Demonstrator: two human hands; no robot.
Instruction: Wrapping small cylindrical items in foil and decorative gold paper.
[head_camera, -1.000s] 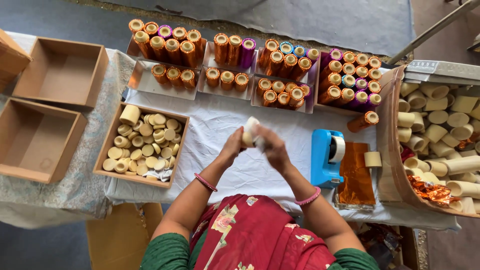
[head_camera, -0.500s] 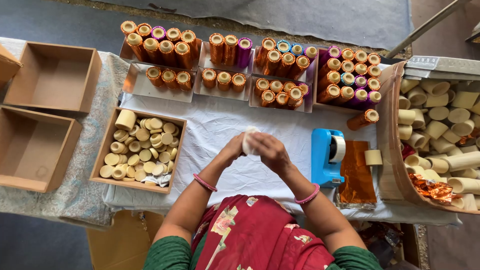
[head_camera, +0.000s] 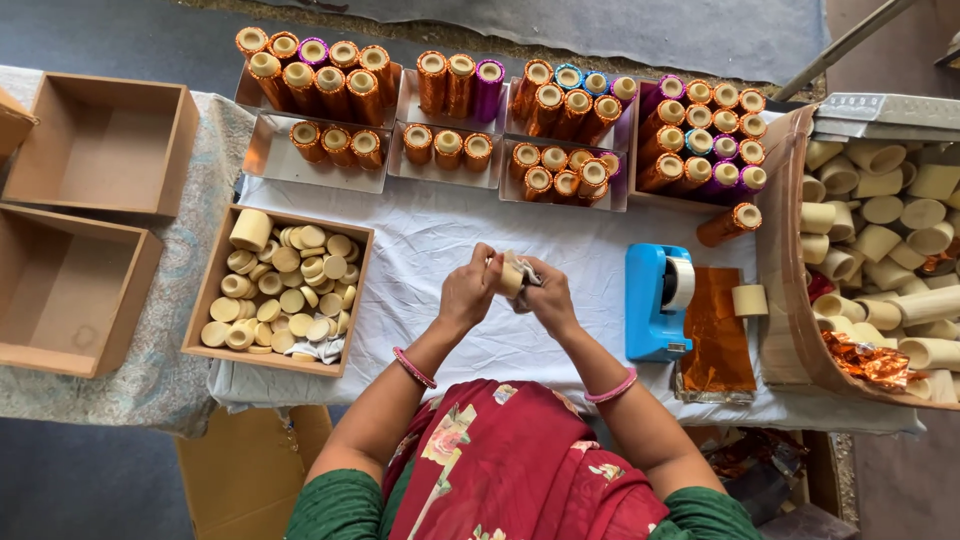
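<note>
A blue tape dispenser (head_camera: 657, 300) sits on the white cloth (head_camera: 420, 240) beside orange foil sheets (head_camera: 716, 345). Trays of foil-wrapped tubes (head_camera: 440, 110) line the far edge. Two empty cardboard boxes (head_camera: 90, 210) stand far left.

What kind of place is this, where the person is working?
Probably a small craft or packing workshop. The hands hold one small tube above a cloth-covered table, with trays of foil-wrapped tubes, a box of plain caps and a blue tape dispenser.
</note>
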